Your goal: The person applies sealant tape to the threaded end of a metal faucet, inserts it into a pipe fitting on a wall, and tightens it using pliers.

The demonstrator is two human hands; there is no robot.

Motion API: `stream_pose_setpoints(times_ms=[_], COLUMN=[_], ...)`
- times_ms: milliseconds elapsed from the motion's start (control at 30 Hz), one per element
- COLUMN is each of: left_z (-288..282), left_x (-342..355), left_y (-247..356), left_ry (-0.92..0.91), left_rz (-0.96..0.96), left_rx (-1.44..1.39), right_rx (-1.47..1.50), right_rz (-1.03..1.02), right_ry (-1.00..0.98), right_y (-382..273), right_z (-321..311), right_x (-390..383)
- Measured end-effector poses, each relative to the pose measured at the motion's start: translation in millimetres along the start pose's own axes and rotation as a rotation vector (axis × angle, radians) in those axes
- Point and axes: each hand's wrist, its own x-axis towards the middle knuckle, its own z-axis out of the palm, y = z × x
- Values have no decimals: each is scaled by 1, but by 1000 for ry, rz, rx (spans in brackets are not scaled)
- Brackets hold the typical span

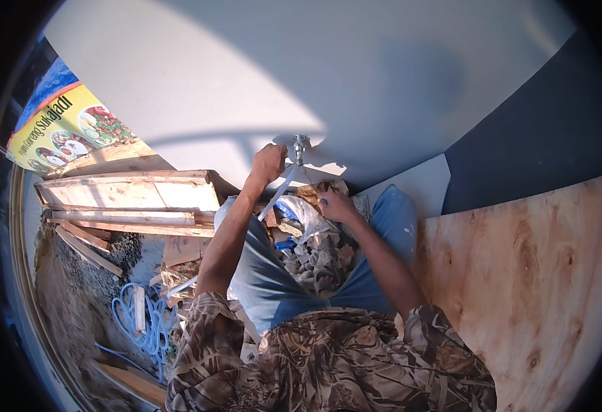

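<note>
My left hand (268, 165) is raised against the white wall (198, 75) and closed around a strip of white tape (278, 193) that runs up to a small metal tap (299, 146) sticking out of the wall. My right hand (337, 206) is lower and to the right, fingers pinched on something small that I cannot make out, just above a crumpled plastic bag (301, 209). Between my knees lies a heap of grey stones and rubble (315, 264).
Wooden planks and a board frame (129, 196) are stacked at the left, with a coiled blue hose (146, 323) on gravel below. A plywood sheet (528, 275) leans at the right under a dark wall panel (555, 130). A yellow printed banner (60, 130) hangs far left.
</note>
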Motion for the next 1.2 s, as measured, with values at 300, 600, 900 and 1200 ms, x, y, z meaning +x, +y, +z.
stream_pose_setpoints(times_ms=[300,600,900,1200], left_z=[80,134,171,226], left_x=[-90,-74,-85,-92], left_y=[64,22,1,-36], left_ry=[-114,63,114,-542], left_rz=[-254,-543,-501,-729], left_rx=[-202,-111,-429,-203], right_rx=[-26,-13,359,-27], right_rz=[28,254,249,410], right_ry=[36,214,4,6], right_y=[0,3,2,58], right_z=[0,-31,-12,-82], right_x=[6,25,54,34])
